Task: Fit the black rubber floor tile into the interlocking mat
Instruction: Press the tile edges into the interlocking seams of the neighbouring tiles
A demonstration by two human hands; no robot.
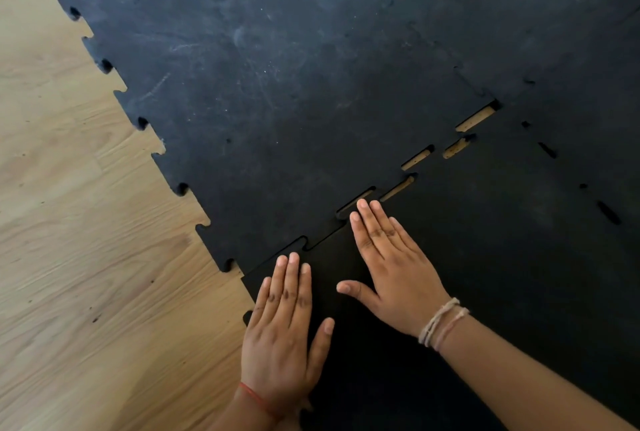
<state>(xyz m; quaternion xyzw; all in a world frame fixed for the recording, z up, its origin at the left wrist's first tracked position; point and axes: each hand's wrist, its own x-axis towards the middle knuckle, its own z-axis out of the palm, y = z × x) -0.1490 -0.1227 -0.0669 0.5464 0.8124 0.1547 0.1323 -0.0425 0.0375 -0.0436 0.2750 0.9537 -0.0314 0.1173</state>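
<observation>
Down on the wooden floor (86, 222), the black rubber floor tile (485, 274) lies at the near right, its far edge set against the larger interlocking mat (277, 84) that fills the upper part of the view. Both hands lie flat and unclenched on the tile, palms down, gripping nothing. The left hand (284, 330) rests near the tile's left corner, fingers together and pointing at the seam, with a red thread round the wrist. The right hand (391, 271) sits just beside it, farther along the seam, fingertips (363, 205) reaching the joint itself (pale string bands circle that wrist).

Near the left hand the tabs and notches look closed, with only a thin dark line showing. Farther right along the seam, several narrow slots (476, 119) gape between tile and mat, and the pale floor shows through them. Along the tile's right side, a few small dark gaps (607, 212) also remain against the neighbouring mat piece.
</observation>
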